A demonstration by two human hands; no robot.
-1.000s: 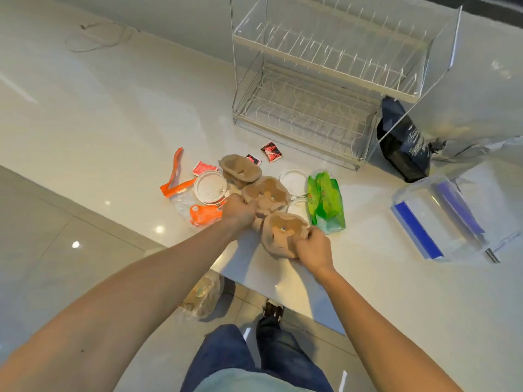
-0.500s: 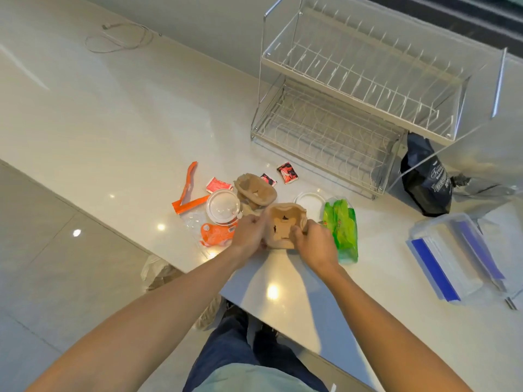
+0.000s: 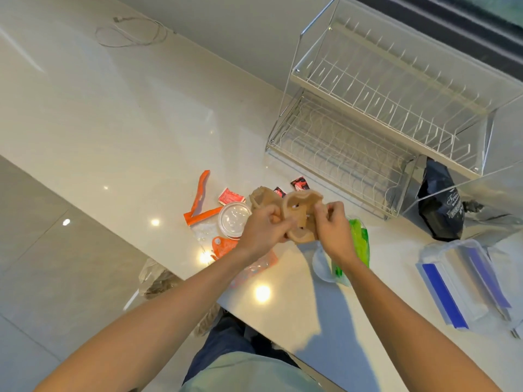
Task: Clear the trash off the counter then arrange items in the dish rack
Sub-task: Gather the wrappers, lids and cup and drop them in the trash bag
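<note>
A brown cardboard cup carrier [image 3: 300, 213] is lifted off the white counter [image 3: 127, 123], folded between both hands. My left hand [image 3: 261, 230] grips its left side and my right hand [image 3: 331, 227] pinches its right side. Another brown carrier piece [image 3: 260, 196] lies behind on the counter. Around it lie a clear plastic lid [image 3: 233, 219], orange wrapper strips [image 3: 200, 198], small red sachets [image 3: 231, 196], an orange tag on a clear bag [image 3: 223, 246], a green wrapper [image 3: 358, 244] and a white lid [image 3: 322, 263]. The two-tier wire dish rack [image 3: 368, 117] stands empty behind.
A black bag [image 3: 440, 210] leans right of the rack. A clear container with blue clips [image 3: 461, 281] sits at right. A white cable [image 3: 133, 32] lies at the far left. A plastic bag [image 3: 157, 278] sits on the floor below the counter's edge.
Both hands have lifted the brown carrier off the counter and folded it together. The view has shifted, so the rack now sits further right.
</note>
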